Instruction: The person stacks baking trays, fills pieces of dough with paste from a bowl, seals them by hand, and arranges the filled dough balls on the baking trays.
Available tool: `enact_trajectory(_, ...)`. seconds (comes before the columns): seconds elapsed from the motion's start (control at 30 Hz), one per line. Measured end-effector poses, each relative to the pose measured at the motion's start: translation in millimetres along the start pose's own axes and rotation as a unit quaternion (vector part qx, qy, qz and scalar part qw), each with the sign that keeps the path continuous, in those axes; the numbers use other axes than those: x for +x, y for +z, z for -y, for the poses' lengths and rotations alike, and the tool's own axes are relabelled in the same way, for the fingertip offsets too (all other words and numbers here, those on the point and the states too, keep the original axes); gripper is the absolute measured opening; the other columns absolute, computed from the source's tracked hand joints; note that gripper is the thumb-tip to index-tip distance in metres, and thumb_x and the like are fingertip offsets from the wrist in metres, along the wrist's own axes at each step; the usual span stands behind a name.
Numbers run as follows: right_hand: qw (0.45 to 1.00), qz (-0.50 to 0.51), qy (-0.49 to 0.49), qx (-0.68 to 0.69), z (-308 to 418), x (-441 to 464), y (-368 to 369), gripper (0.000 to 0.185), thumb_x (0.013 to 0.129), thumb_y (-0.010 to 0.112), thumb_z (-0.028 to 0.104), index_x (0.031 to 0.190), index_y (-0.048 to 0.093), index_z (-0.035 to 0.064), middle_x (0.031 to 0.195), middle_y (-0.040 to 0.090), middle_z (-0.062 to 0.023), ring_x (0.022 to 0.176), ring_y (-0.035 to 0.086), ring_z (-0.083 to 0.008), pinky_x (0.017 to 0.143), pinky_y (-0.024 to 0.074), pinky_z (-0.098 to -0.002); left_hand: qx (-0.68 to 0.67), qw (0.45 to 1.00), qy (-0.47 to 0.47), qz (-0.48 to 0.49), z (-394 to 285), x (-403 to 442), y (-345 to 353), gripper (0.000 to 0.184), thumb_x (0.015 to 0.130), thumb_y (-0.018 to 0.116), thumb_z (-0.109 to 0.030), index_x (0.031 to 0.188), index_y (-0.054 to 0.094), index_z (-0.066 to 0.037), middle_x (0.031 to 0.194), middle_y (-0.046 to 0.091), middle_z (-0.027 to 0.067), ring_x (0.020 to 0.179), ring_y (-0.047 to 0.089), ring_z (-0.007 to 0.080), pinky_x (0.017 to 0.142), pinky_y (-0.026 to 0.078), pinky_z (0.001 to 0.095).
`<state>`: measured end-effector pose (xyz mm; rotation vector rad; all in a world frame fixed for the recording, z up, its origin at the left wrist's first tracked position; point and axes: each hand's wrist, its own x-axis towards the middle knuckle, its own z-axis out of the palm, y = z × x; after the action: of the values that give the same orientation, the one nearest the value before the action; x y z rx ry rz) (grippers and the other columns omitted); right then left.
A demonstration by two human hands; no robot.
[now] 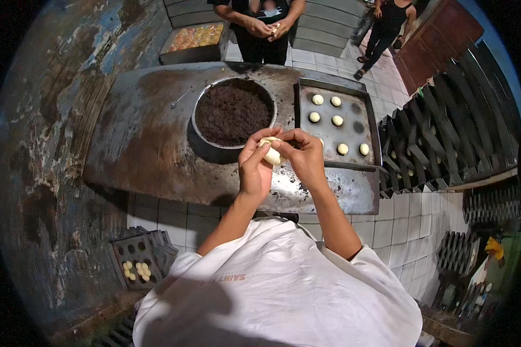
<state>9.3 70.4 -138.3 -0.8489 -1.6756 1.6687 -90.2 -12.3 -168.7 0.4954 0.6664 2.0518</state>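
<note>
A piece of pale dough (271, 155) is held between my two hands, over the near side of the table. My left hand (255, 172) cups it from the left, fingers curled around it. On its other side, my right hand (304, 156) pinches the dough's edge with thumb and fingers. Just beyond my hands stands a round metal bowl (195, 122) of dark brown crumbly filling (231, 110). To the right lies a square baking tray (353, 163) with several round dough balls (337, 120) spaced on it; my right hand partly hides one near its left edge.
A worn metal table (150, 139) carries these, with a small spoon (181, 98) left of the bowl. Across it a person (266, 29) handles a small piece. Stacked dark trays (451, 121) stand right; a tray with dough pieces (121, 254) sits low left. Another person (388, 29) is behind.
</note>
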Motion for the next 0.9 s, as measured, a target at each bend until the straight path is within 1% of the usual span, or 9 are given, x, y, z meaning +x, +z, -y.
enact_trajectory(0.13, 0.977, -0.025, -0.166, -0.130, -15.2, -0.1, 13.5, 0.027, 0.084, 0.074, 0.005, 0.110, 0.073, 0.0004, 0.093, 0.070, -0.0110, 0.080, 0.069, -0.0238, 0.074, 0.0535, -0.0329, -0.011, 0.987, -0.084, -0.133, 3.4, 0.5, -28.5, 0.026, 0.102, 0.058, -0.016, 0.123, 0.061, -0.001, 0.111, 0.066, 0.0078, 0.096, 0.064, 0.0145, 0.088, 0.054, 0.0298)
enact_trajectory(0.23, 0.926, -0.024, -0.230, -0.298, -2.7, -13.5, 25.8, 0.031, 0.081, 0.076, 0.005, 0.112, 0.074, 0.0041, 0.096, 0.069, -0.0136, 0.083, 0.069, -0.0302, 0.075, 0.0540, -0.0358, 0.016, 0.987, -0.085, -0.133, -3.0, 3.0, -36.4, 0.025, 0.104, 0.056, -0.018, 0.121, 0.062, -0.002, 0.116, 0.066, 0.0087, 0.102, 0.064, 0.0157, 0.090, 0.053, 0.0304)
enact_trajectory(0.37, 0.938, -0.093, -0.168, -0.287, -10.7, -18.1, 27.9, 0.025, 0.078, 0.079, 0.008, 0.103, 0.074, 0.0065, 0.097, 0.066, -0.0153, 0.089, 0.067, -0.0339, 0.077, 0.0538, -0.0375, 0.016, 0.999, -0.028, -0.043, 0.1, -1.9, -27.8, 0.026, 0.107, 0.051, -0.020, 0.121, 0.063, -0.001, 0.131, 0.063, 0.0139, 0.119, 0.060, 0.0191, 0.101, 0.047, 0.0332)
enact_trajectory(0.4, 0.888, -0.153, -0.279, -0.332, -10.4, -12.1, 28.4, 0.016, 0.080, 0.077, 0.006, 0.095, 0.072, 0.0033, 0.088, 0.065, -0.0139, 0.082, 0.068, -0.0304, 0.073, 0.0539, -0.0365, 0.024, 0.999, -0.013, -0.033, 3.3, -1.5, -27.8, 0.026, 0.108, 0.051, -0.022, 0.117, 0.064, -0.002, 0.131, 0.063, 0.0150, 0.121, 0.058, 0.0197, 0.105, 0.044, 0.0342)
enact_trajectory(0.43, 0.888, -0.156, -0.277, -0.332, -11.6, -8.3, 27.5, 0.016, 0.080, 0.077, 0.006, 0.095, 0.072, 0.0033, 0.088, 0.065, -0.0139, 0.082, 0.068, -0.0304, 0.073, 0.0539, -0.0365, 0.024, 0.999, -0.016, -0.031, 5.3, -1.6, -28.3, 0.026, 0.108, 0.051, -0.022, 0.117, 0.064, -0.002, 0.131, 0.063, 0.0150, 0.121, 0.058, 0.0197, 0.105, 0.044, 0.0342)
enact_trajectory(0.53, 0.992, -0.086, -0.087, -0.035, -15.5, -5.0, 21.4, 0.014, 0.085, 0.077, 0.009, 0.089, 0.072, -0.0025, 0.092, 0.069, -0.0096, 0.087, 0.067, -0.0158, 0.074, 0.0534, -0.0313, 0.053, 0.998, 0.029, -0.006, 14.4, 0.7, -25.5, 0.021, 0.105, 0.056, -0.023, 0.108, 0.065, -0.004, 0.131, 0.063, 0.0143, 0.122, 0.057, 0.0198, 0.106, 0.043, 0.0348)
enact_trajectory(0.67, 0.989, -0.125, -0.056, -0.055, -30.7, -6.2, 16.6, 0.014, 0.086, 0.075, 0.008, 0.095, 0.074, -0.0025, 0.084, 0.071, -0.0089, 0.082, 0.068, -0.0180, 0.074, 0.0536, -0.0315, 0.066, 0.996, 0.021, -0.059, 40.1, 12.1, -27.2, 0.022, 0.105, 0.057, -0.025, 0.103, 0.065, -0.005, 0.114, 0.067, 0.0100, 0.106, 0.062, 0.0163, 0.094, 0.049, 0.0319)
enact_trajectory(0.77, 0.968, -0.149, -0.081, -0.183, -36.7, -8.0, 7.2, 0.018, 0.086, 0.074, 0.007, 0.102, 0.075, 0.0000, 0.090, 0.071, -0.0115, 0.084, 0.069, -0.0230, 0.075, 0.0541, -0.0323, 0.080, 0.979, -0.027, -0.186, 59.4, 25.4, -20.3, 0.023, 0.104, 0.059, -0.027, 0.100, 0.063, -0.006, 0.090, 0.065, 0.0033, 0.079, 0.062, 0.0114, 0.069, 0.052, 0.0268)
enact_trajectory(0.9, 0.992, -0.074, -0.077, -0.071, -46.5, -11.5, -28.2, 0.031, 0.084, 0.074, 0.007, 0.114, 0.074, 0.0026, 0.102, 0.070, -0.0121, 0.090, 0.069, -0.0243, 0.082, 0.0550, -0.0328, 0.077, 0.968, -0.069, -0.231, 82.3, 39.8, -11.9, 0.027, 0.103, 0.062, -0.030, 0.098, 0.062, -0.003, 0.089, 0.061, 0.0035, 0.078, 0.061, 0.0128, 0.067, 0.050, 0.0275)
